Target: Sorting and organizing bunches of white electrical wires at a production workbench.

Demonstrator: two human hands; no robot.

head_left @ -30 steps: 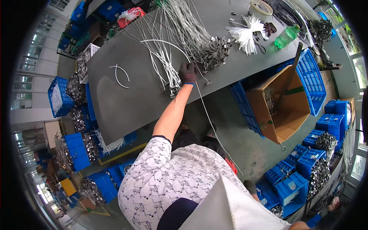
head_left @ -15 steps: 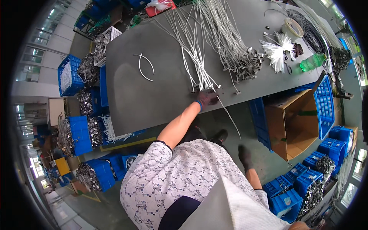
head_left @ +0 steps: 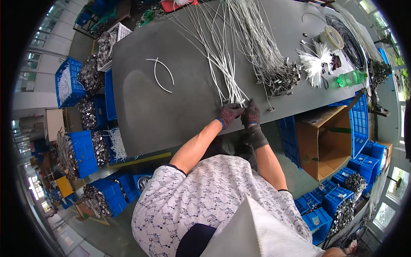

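Head view: both gloved hands meet at the table's near edge, about 12 o'clock from the person's chest. The left hand [head_left: 228,114] and right hand [head_left: 251,115] pinch closed on the near ends of the white cables [head_left: 222,73], which fan away toward 12 o'clock across the grey table [head_left: 141,111]. A heap of metal-tipped cables [head_left: 278,75] lies at 1 o'clock. Likely risk: pulling could drag neighbouring strands off the edge, since they overlap. Half a second ago only one hand was at the bundle; now both grip it.
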